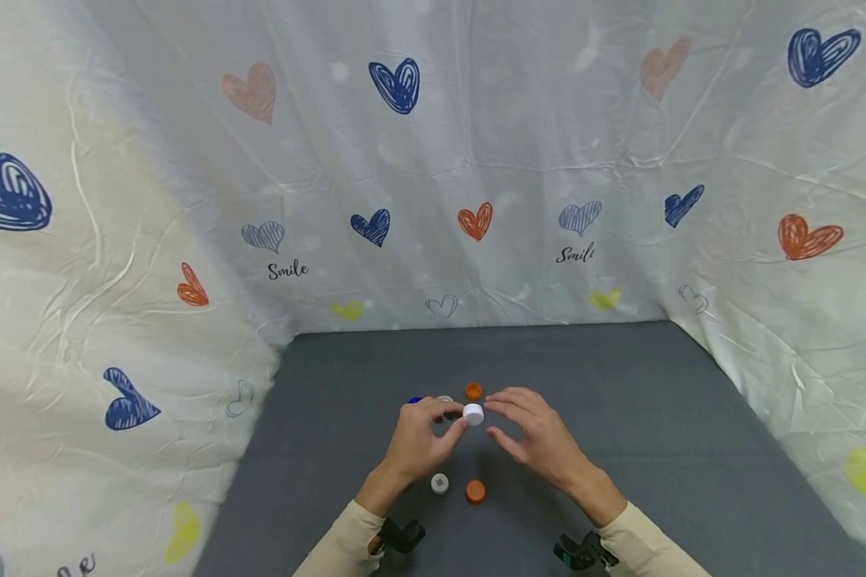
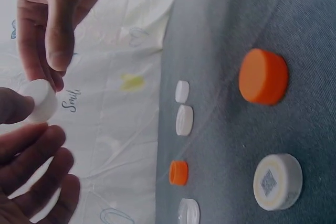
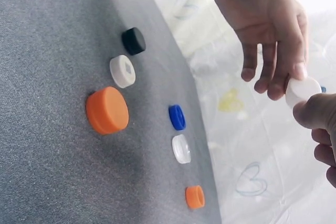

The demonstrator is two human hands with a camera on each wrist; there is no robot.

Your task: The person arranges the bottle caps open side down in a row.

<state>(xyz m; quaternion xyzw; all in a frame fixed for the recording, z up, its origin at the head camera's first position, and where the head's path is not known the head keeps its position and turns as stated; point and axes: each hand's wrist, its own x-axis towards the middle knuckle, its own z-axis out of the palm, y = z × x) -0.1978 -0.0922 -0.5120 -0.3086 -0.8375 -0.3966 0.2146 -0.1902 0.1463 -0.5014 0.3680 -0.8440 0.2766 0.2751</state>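
Note:
A white bottle cap (image 1: 473, 414) is held up above the table between both hands. My left hand (image 1: 418, 438) pinches it between thumb and fingertips. On its other side is my right hand (image 1: 537, 430), thumb and fingers spread apart, fingertips right beside the cap. Overlapping the cap in the right wrist view is the right thumb (image 3: 315, 113). On the table nearer to me lie an orange cap (image 1: 475, 491) and a white cap (image 1: 439, 483) with a square patterned mark. Beyond the hands sits a smaller orange cap (image 1: 473, 391).
The right wrist view shows a black cap (image 3: 134, 41), a blue cap (image 3: 177, 117) and a clear cap (image 3: 181, 149). Two white caps, one of them this white cap (image 2: 184, 120), lie farther off in the left wrist view. A heart-print curtain (image 1: 433, 160) borders the grey table (image 1: 621, 377).

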